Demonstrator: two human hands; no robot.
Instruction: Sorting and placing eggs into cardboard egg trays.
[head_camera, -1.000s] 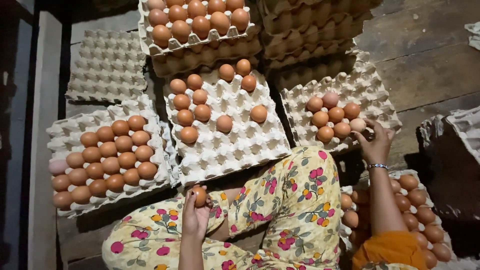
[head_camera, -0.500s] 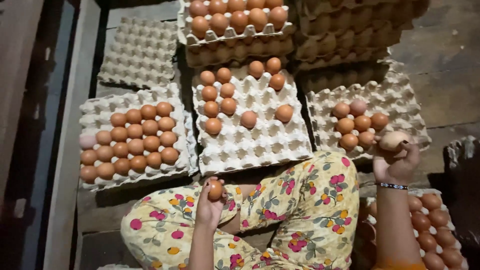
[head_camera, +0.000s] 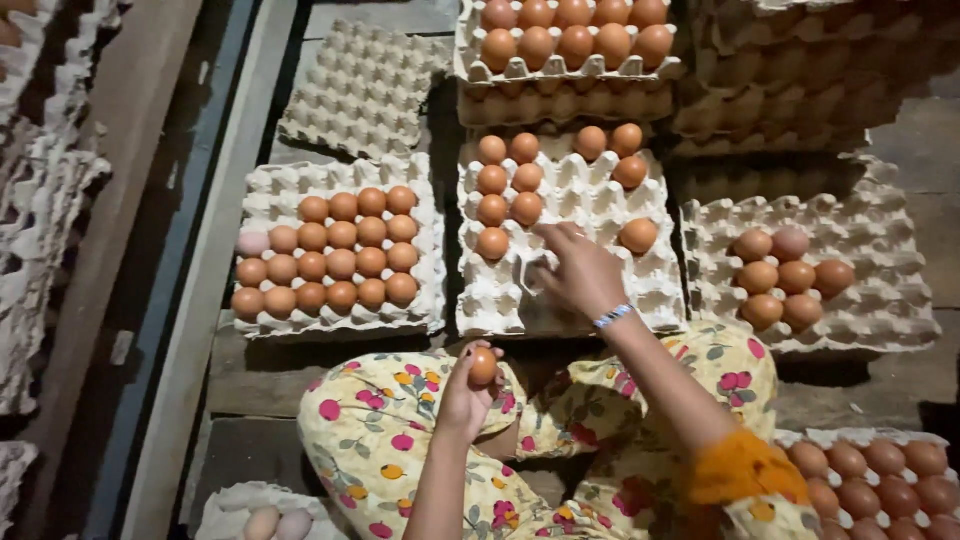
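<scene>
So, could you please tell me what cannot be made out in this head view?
- Whether the right hand holds an egg: its back hides the palm over the middle tray.
- Lower stacked trays at the top: the full tray above covers their contents.
- Bottom-right tray: cut off by the frame edge and the orange sleeve.
- Left-edge trays: dark and blurred.

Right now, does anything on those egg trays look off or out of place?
One pale pinkish egg sits at the left end of the left tray among brown eggs, so its colour stands out. The middle tray is filled unevenly, with one lone egg apart from the rest. No cracks or spills are visible.
</scene>
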